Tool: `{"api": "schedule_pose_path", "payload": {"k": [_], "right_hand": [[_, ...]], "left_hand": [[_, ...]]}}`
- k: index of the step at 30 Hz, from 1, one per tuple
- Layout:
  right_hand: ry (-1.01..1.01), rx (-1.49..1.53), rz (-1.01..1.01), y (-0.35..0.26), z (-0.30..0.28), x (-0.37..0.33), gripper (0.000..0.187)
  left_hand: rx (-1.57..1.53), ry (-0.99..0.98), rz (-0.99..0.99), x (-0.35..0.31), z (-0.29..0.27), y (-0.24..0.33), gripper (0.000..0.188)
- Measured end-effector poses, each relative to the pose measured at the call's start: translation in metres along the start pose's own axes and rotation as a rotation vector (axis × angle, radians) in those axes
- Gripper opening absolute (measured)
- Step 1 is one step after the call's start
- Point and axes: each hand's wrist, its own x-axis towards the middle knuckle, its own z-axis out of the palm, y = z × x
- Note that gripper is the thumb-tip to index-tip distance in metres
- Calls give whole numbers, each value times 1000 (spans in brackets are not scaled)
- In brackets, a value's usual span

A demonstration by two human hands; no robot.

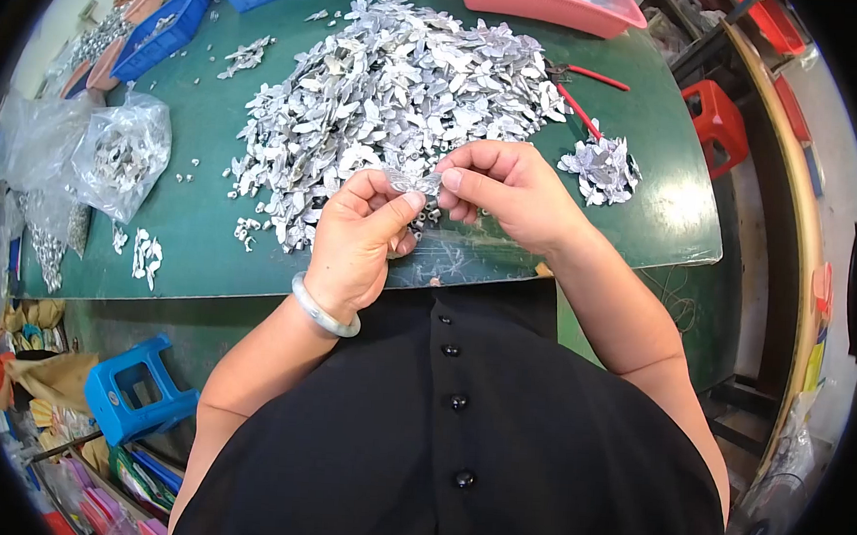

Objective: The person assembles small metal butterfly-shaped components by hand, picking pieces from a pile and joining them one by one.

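Between my two hands is a small silvery metal piece (412,181), shaped like a leaf or a butterfly. My left hand (361,227), with a pale bangle (322,310) at its wrist, pinches one end between thumb and fingers. The other end is pinched by my right hand (510,189). Both hands are just above the near edge of the green table (198,226). Right behind them spreads a big heap of similar silvery pieces (390,81). A smaller pile of such pieces (603,170) lies to the right, beside red-handled pliers (593,78).
Clear plastic bags (125,145) holding metal parts stand on the left. Blue trays (160,35) and a pink tray (559,5) line the back. Few loose pieces (145,258) lie near the left front edge. A blue stool (139,388) and a red stool (715,128) flank the table.
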Motion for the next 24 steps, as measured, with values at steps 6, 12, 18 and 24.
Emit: {"api": "schedule_pose_path", "payload": {"k": [6,12,18,24], "right_hand": [[13,-20,33,0,-1,-1,13],[30,-12,46,-1,0,-1,13],[27,10,25,0,2,-1,12],[58,-4,-96,1,4,-3,9]], "left_hand": [[0,1,-15,-1,2,-3,14],[11,16,-5,-1,2,-4,16],[4,-11,18,-2,1,-6,15],[-122,-85,-76,-7,2,6,26]]}}
